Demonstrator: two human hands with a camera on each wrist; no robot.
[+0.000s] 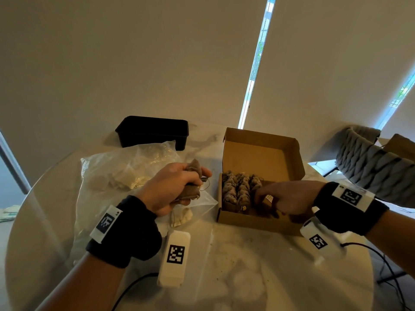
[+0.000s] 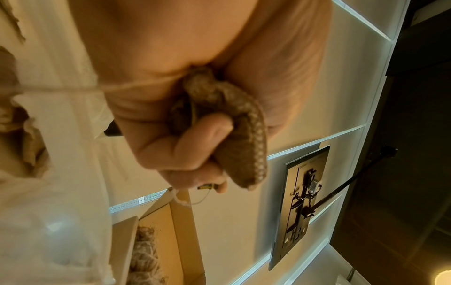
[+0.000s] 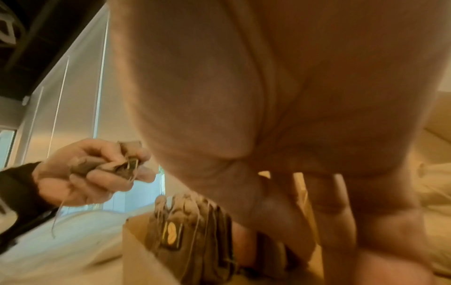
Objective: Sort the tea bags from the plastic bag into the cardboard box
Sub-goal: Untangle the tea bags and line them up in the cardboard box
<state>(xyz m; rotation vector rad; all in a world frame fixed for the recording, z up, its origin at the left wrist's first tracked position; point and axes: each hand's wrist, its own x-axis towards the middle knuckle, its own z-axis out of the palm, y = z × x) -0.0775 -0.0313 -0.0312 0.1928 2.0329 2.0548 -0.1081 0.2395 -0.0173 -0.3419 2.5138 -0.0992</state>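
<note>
Near the tabletop's middle, the left hand [image 1: 170, 187] clenches a bunch of tea bags [image 1: 190, 191] above the plastic bag [image 1: 125, 173], while the right hand [image 1: 285, 198], fingers curled on a tag, reaches inside the cardboard box [image 1: 253, 219]; dangling strings could snag, toppling the packed rows [image 1: 238, 191].

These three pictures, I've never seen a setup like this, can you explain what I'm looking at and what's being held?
No machine here: a person works with bare hands, wearing three cameras. The big picture comes from the head, looking down at a round table. The other two look along each wrist, from the black bands with square markers.

On the table lie a plastic bag, an open cardboard box with rows of tea bags, and a black tray.

The left hand grips a bunch of tea bags. The right hand reaches into the box, pinching a small tag.
</note>
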